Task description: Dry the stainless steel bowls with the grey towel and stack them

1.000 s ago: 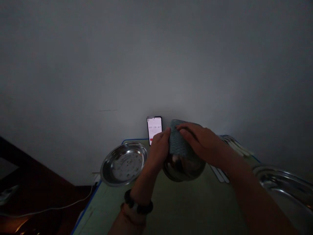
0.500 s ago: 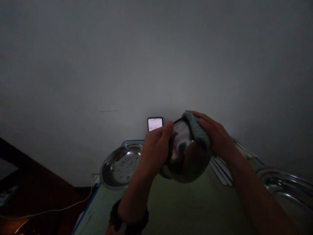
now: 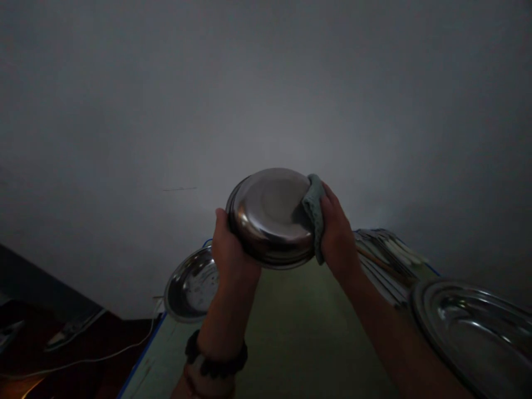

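Note:
A shiny metal bowl [image 3: 274,205] is held up above the table, tilted so that its rounded outside and flat base face me. My left hand [image 3: 233,255] is closed around its rim at the left, thumb pointing up. On the right side, my right hand [image 3: 336,233] presses a grey-green cloth [image 3: 315,213] against the bowl; its fingers are partly hidden behind the cloth. The bowl's inside is turned away from view.
On the table [image 3: 307,338], a metal basin [image 3: 191,288] with drops in it stands at the left. Several long utensils [image 3: 384,257] lie at the back right, near a large metal basin [image 3: 474,327]. A white cable [image 3: 103,357] hangs at the left. Behind rises a grey wall [image 3: 266,100].
The bowl has moved left and up and turned so its base shows. Both hands moved with it, the cloth staying at its right side. The phone at the wall is now hidden.

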Tool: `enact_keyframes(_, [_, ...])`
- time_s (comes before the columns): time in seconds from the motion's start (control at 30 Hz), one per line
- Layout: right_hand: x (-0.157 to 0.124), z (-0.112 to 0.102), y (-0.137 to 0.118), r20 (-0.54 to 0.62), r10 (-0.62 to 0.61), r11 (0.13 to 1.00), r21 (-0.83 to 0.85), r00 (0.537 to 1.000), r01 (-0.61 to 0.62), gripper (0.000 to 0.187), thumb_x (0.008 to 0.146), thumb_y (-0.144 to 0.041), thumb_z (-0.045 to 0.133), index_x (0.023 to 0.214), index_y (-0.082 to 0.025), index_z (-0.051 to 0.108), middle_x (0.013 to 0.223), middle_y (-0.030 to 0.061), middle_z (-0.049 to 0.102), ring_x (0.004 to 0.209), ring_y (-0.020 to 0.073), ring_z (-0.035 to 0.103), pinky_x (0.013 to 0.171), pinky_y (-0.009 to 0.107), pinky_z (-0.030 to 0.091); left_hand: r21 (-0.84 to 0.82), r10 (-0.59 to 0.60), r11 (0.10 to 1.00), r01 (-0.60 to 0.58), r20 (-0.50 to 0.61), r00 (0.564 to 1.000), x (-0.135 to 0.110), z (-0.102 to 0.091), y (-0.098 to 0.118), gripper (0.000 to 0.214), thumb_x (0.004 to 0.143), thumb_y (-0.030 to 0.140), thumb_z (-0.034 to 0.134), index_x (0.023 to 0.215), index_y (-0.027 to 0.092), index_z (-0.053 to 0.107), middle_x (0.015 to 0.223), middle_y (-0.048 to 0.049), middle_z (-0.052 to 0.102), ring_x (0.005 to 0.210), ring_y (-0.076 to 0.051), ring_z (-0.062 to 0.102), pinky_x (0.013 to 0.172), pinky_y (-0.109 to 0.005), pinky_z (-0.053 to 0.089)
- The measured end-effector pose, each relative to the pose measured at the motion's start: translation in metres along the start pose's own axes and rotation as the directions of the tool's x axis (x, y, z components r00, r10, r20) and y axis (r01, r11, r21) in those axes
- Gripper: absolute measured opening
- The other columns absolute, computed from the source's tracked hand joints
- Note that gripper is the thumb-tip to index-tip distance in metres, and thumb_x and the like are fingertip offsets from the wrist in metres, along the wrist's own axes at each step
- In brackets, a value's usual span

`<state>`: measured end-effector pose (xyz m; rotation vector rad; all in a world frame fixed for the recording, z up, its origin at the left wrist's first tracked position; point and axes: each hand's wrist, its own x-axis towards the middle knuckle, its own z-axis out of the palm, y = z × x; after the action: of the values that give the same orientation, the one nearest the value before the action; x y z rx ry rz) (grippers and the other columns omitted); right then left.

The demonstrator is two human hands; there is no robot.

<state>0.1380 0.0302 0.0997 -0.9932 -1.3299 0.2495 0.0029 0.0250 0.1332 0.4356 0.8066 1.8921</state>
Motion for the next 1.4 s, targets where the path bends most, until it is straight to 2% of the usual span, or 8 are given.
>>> enact_keyframes(0.17, [-0.032, 0.026, -0.008, 0.011, -0.205, 0.954, -0.222, 0.979, 0.202, 0.054, 0.096, -0.034, 0.028, 0.146, -0.016, 0.024, 0.152, 0.0167, 0.028, 0.143, 0.0251, 0.023, 0.113, 0.053, 0.025, -0.072, -0.091, 0.994, 0.086, -0.073, 0.993, -0.001, 0.002, -0.007, 0.039, 0.094, 0.035, 0.037, 0.115, 0.015, 0.062, 0.115, -0.0072, 0.068, 0.107, -0.018, 0.063, 0.088, -0.026, 0.051])
enact_keyframes(0.33, [-0.046, 0.034, -0.012, 0.143, -0.375, 0.81, -0.431, 0.916, 0.399, 0.057, 0.092, -0.028, 0.04, 0.145, -0.015, 0.025, 0.146, 0.016, 0.04, 0.143, 0.0282, 0.021, 0.115, 0.055, 0.017, -0.024, -0.217, 0.976, 0.216, -0.073, 0.973, -0.007, 0.003, -0.018, 0.047, 0.093, 0.046, 0.037, 0.112, 0.012, 0.063, 0.11, -0.0112, 0.069, 0.098, -0.021, 0.066, 0.081, -0.029, 0.054])
enact_keyframes(0.47, [-0.037, 0.024, -0.017, 0.168, -0.398, 0.789, -0.438, 0.902, 0.43, 0.06, 0.091, -0.029, 0.04, 0.147, -0.017, 0.023, 0.148, 0.0143, 0.039, 0.141, 0.0263, 0.028, 0.114, 0.051, 0.023, 0.231, -0.014, 0.973, -0.013, 0.112, 0.994, -0.018, 0.004, -0.021, 0.044, 0.092, 0.051, 0.04, 0.088, 0.019, 0.07, 0.092, -0.0044, 0.073, 0.089, -0.019, 0.066, 0.079, -0.027, 0.051])
enact_keyframes(0.6, [-0.024, 0.009, -0.025, 0.222, -0.422, 0.814, -0.335, 0.879, 0.475, 0.051, 0.091, -0.025, 0.036, 0.14, -0.012, 0.039, 0.146, 0.0138, 0.042, 0.141, 0.0249, 0.027, 0.114, 0.049, 0.026, 0.615, 0.138, 0.726, -0.307, 0.306, 0.942, -0.028, 0.002, -0.015, 0.044, 0.088, 0.05, 0.047, 0.059, 0.022, 0.064, 0.066, -0.0027, 0.067, 0.065, -0.018, 0.058, 0.062, -0.027, 0.044])
enact_keyframes(0.9, [0.004, -0.028, -0.021, 0.341, -0.354, 0.904, -0.116, 0.871, 0.413, 0.041, 0.094, -0.028, 0.037, 0.132, -0.02, 0.052, 0.137, 0.006, 0.054, 0.134, 0.0198, 0.04, 0.113, 0.045, 0.031, 0.682, -0.051, 0.492, -0.541, 0.643, 0.764, -0.03, -0.004, 0.004, 0.059, 0.09, 0.058, 0.031, 0.047, 0.021, 0.045, 0.045, 0.0001, 0.046, 0.047, -0.013, 0.039, 0.045, -0.026, 0.028])
enact_keyframes(1.07, [0.008, -0.035, -0.026, 0.348, -0.276, 0.95, -0.042, 0.896, 0.308, 0.034, 0.095, -0.03, 0.039, 0.121, -0.023, 0.06, 0.124, 0.0046, 0.064, 0.12, 0.0184, 0.055, 0.106, 0.04, 0.04, 0.675, -0.171, 0.542, -0.501, 0.672, 0.72, -0.023, -0.008, 0.017, 0.053, 0.087, 0.054, 0.043, 0.047, 0.02, 0.048, 0.046, 0.0011, 0.046, 0.045, -0.011, 0.038, 0.043, -0.024, 0.028])
enact_keyframes(1.17, [0.008, -0.035, -0.028, 0.341, -0.237, 0.967, -0.012, 0.91, 0.256, 0.033, 0.095, -0.032, 0.04, 0.118, -0.024, 0.061, 0.12, 0.0043, 0.065, 0.111, 0.0192, 0.06, 0.098, 0.039, 0.046, 0.68, -0.213, 0.611, -0.406, 0.635, 0.743, -0.018, -0.012, 0.024, 0.051, 0.081, 0.056, 0.051, 0.046, 0.019, 0.053, 0.046, 0.0004, 0.049, 0.043, -0.01, 0.039, 0.04, -0.023, 0.028])
enact_keyframes(1.4, [0.02, -0.042, -0.008, 0.113, -0.137, 0.989, -0.041, 0.984, 0.143, 0.039, 0.096, -0.034, 0.033, 0.119, -0.023, 0.063, 0.119, 0.0041, 0.067, 0.119, 0.0204, 0.056, 0.099, 0.038, 0.045, 0.488, 0.036, 0.86, -0.153, 0.241, 0.97, -0.004, -0.014, 0.011, 0.042, 0.077, 0.056, 0.06, 0.055, 0.02, 0.061, 0.051, 0.0018, 0.057, 0.05, -0.012, 0.053, 0.047, -0.022, 0.041])
